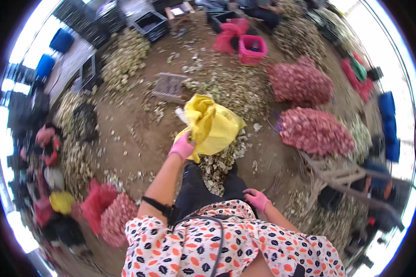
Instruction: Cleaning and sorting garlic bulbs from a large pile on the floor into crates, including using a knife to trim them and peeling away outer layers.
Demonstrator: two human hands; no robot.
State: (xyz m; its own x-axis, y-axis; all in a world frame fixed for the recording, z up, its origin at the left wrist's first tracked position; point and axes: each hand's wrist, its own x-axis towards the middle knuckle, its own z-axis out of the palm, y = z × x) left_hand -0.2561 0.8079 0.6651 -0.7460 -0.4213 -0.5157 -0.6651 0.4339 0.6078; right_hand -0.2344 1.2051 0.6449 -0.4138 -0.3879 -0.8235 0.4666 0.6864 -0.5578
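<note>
My left hand point(182, 147), in a pink glove, grips the gathered edge of a yellow woven sack point(216, 130). The sack hangs bunched in front of my legs, its upper part folded over; its inside is hidden. A small white piece point(181, 115) shows at its left side. Below the sack, dry husks and trimmings point(216, 169) lie heaped between my dark trouser legs. My right hand point(258, 199), also pink-gloved, rests beside my right thigh with nothing in it, fingers slightly apart.
Full red mesh sacks of what looks like garlic point(315, 131) lie at right; another mesh sack point(118, 220) stands lower left. A slatted low crate point(170, 87), a pink basket point(253, 50) and a wooden frame with rails point(336, 176) stand around. Workers sit at the rim.
</note>
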